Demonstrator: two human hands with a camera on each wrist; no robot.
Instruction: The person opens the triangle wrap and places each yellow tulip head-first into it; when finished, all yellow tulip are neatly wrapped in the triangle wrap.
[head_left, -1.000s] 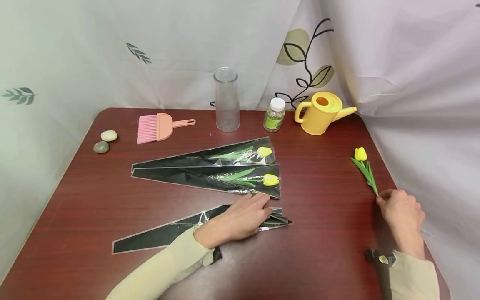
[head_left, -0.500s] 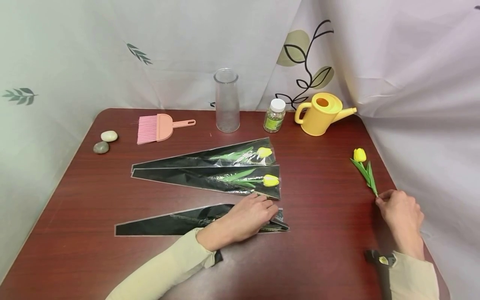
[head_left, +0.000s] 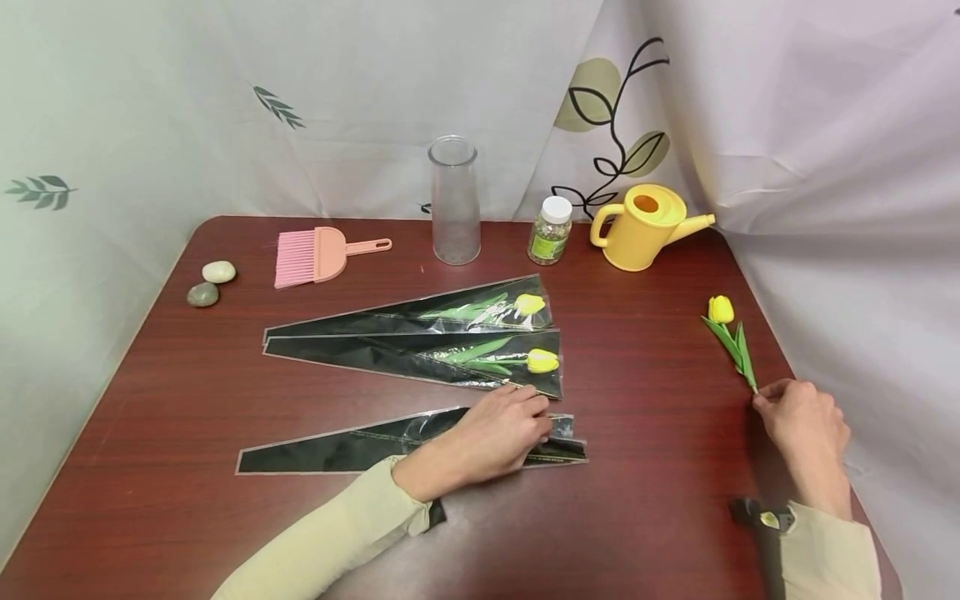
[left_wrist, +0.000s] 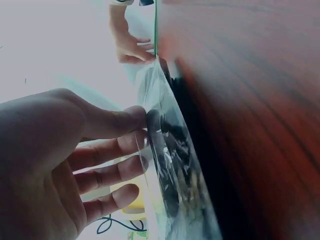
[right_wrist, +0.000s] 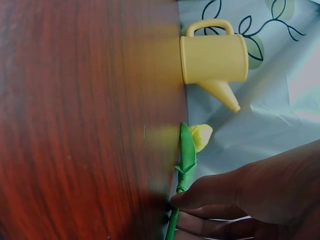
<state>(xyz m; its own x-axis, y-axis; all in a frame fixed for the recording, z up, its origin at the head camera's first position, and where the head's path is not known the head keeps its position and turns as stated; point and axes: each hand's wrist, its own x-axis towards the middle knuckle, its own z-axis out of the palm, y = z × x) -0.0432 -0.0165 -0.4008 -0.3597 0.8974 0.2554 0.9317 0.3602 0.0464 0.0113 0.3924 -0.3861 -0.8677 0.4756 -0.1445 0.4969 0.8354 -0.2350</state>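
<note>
near sleeve (head_left: 300,454) lies with its narrow end farther up the tabletop (head_left: 637,358) and slightly more to the right than a second ago; both hands keep about the same spots. the step in hand looks like opening the sleeve's wide mouth for the loose tulip (head_left: 744,354); the next move likely calls for parting the film and guiding the stem in without crumpling the leaves. the tabletop is red-brown, wood-grained and glossy. two filled sleeves (head_left: 352,354), long wedges of black backing under shiny clear film, lie beyond, each showing a yellow tulip (head_left: 542,361). a clear, slender vase (head_left: 456,217) and a smooth yellow watering can (head_left: 637,237) stand behind. left hand (head_left: 487,433) pinches the near sleeve's film between thumb and forefinger, other fingers apart; right hand (head_left: 802,425) has thumb and fingers clamped on the loose tulip's thin green stem, near the tabletop's right edge.
</note>
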